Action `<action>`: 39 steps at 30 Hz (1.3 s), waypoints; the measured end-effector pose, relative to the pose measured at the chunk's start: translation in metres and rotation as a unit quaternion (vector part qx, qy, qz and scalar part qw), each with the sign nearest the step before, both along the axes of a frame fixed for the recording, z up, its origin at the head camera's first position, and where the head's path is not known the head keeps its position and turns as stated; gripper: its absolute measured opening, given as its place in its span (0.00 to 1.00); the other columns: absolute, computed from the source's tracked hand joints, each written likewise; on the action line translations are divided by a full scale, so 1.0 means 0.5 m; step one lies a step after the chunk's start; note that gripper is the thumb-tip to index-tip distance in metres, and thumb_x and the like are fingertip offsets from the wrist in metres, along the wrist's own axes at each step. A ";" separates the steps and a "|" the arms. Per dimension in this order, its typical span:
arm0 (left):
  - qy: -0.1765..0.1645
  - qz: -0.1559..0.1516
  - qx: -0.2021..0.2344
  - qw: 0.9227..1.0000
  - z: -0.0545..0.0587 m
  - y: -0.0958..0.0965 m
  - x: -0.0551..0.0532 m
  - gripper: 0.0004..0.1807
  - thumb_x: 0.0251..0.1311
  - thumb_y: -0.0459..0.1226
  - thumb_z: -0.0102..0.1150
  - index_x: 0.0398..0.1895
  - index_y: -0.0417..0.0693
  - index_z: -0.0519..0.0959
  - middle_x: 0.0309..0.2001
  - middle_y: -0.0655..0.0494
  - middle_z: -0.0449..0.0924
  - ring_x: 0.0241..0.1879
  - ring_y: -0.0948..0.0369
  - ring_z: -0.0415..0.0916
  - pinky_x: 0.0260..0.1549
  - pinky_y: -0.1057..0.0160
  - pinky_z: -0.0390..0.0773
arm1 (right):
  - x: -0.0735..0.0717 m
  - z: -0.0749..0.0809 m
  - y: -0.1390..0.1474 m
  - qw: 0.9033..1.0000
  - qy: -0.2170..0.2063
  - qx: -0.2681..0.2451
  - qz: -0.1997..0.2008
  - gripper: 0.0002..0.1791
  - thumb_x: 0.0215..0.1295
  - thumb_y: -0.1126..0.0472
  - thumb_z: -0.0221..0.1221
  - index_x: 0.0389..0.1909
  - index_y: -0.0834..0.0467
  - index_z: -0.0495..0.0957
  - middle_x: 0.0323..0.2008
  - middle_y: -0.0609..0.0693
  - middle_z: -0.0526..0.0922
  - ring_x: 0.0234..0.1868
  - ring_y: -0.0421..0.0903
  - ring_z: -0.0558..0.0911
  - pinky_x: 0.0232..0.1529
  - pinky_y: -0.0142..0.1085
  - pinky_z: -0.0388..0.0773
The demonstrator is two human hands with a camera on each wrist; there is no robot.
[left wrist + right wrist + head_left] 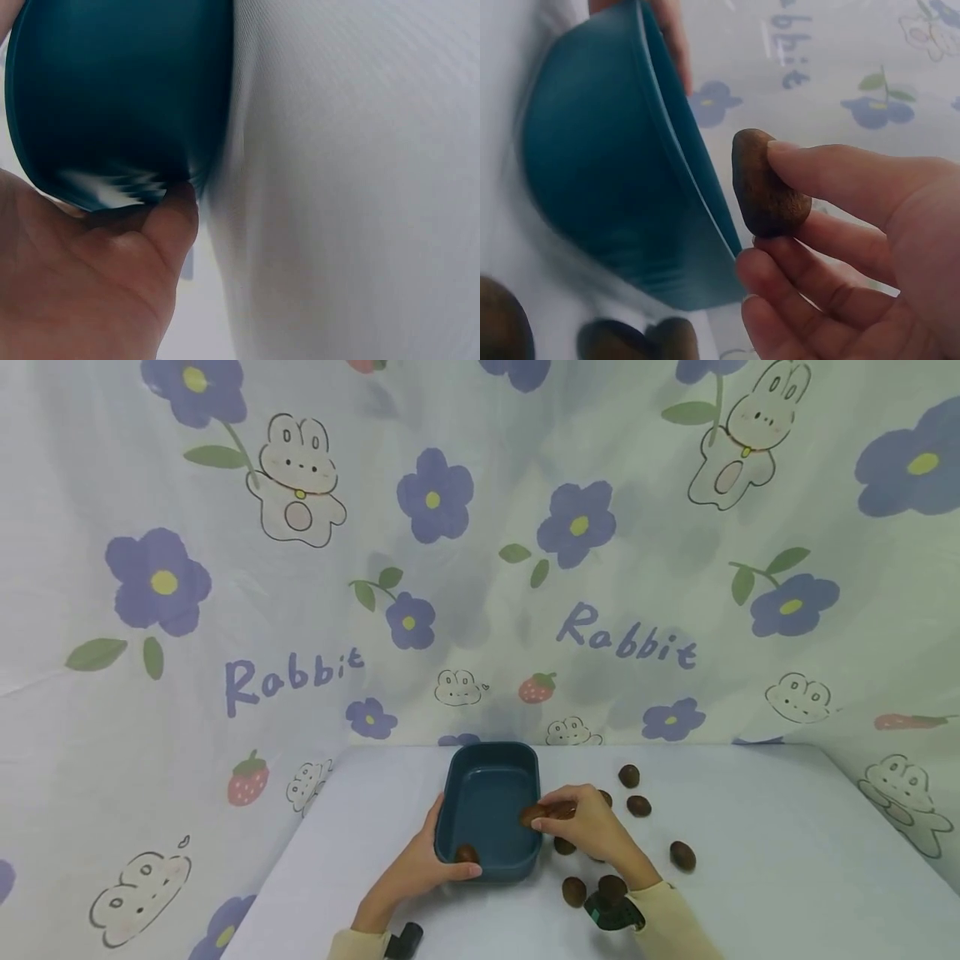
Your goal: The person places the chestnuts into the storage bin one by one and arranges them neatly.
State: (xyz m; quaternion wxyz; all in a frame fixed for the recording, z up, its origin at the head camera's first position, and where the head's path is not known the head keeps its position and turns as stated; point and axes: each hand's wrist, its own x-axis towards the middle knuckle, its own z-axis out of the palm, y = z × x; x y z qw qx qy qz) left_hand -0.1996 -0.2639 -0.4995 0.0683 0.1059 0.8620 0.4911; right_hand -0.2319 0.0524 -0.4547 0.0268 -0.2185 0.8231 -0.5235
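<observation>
A deep teal rectangular box [495, 870] with rounded corners stands on the white table. My left hand [420, 864] grips its near left corner, thumb at the front rim and fingers along the left side. In the box's near left corner lies a brown oval nut-like thing [467, 853]. Just over the right rim, my right hand [588, 827] pinches another brown oval nut-like thing [761, 191] between thumb and fingers. In the right wrist view that held piece is beside the box's open mouth, its surface dull and slightly rough.
Several more brown oval pieces [682, 856] lie scattered on the table [765, 860] right of the box, some partly hidden under my right hand. One piece [573, 892] is near my right wrist. A printed rabbit-and-flower curtain [487, 568] hangs behind the table.
</observation>
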 end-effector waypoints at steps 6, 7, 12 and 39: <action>0.009 -0.004 0.005 1.000 -0.004 -0.001 -0.002 0.74 0.47 0.48 0.82 0.85 0.53 0.33 0.83 0.41 0.50 0.77 0.42 0.60 0.70 0.31 0.66 | 0.003 -0.004 -0.038 1.000 0.016 0.016 -0.008 0.18 0.59 0.53 0.74 0.46 0.59 0.88 0.37 0.47 0.90 0.38 0.41 0.84 0.39 0.31 0.81; 0.009 -0.005 0.006 1.000 -0.004 -0.001 -0.002 0.74 0.47 0.48 0.82 0.85 0.53 0.33 0.83 0.41 0.50 0.77 0.42 0.61 0.70 0.32 0.66 | 0.004 -0.004 -0.043 1.000 0.020 0.019 -0.011 0.17 0.59 0.53 0.74 0.45 0.58 0.88 0.36 0.46 0.90 0.39 0.41 0.84 0.41 0.33 0.81; 0.011 -0.012 0.011 1.000 -0.004 0.000 -0.001 0.73 0.49 0.48 0.81 0.85 0.53 0.33 0.83 0.42 0.51 0.76 0.44 0.62 0.70 0.32 0.66 | 0.007 -0.005 -0.065 0.999 0.032 0.016 -0.007 0.16 0.59 0.54 0.75 0.45 0.58 0.89 0.38 0.46 0.89 0.42 0.44 0.86 0.47 0.42 0.85; -0.006 -0.012 0.001 1.000 0.010 0.001 0.009 0.74 0.50 0.52 0.80 0.85 0.56 0.31 0.83 0.43 0.50 0.77 0.42 0.60 0.69 0.32 0.67 | 0.019 -0.023 -0.128 0.987 0.092 0.132 0.016 0.13 0.56 0.55 0.77 0.40 0.55 0.91 0.38 0.44 0.90 0.48 0.47 0.84 0.51 0.49 0.82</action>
